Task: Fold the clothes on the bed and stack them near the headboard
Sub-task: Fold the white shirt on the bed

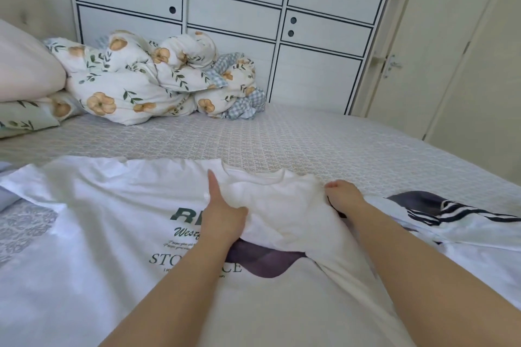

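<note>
White T-shirt (107, 220) with dark green lettering lies flat across the bed (310, 144), collar toward 12 o'clock, long axis running 12 to 6; its right shoulder is folded inward over the chest; the left hand (222, 214) pinches that fold, thumb out straight; the right hand (342, 196) grips the fold's edge with curled fingers; a dark striped garment (439, 207) lies at 3 o'clock; a crumpled floral duvet (146, 84) sits at 11 o'clock beside a pillow (25, 67).

White panelled wardrobe (234, 8) with dark trim behind; a pale door (439, 45), perhaps ajar, at right.
</note>
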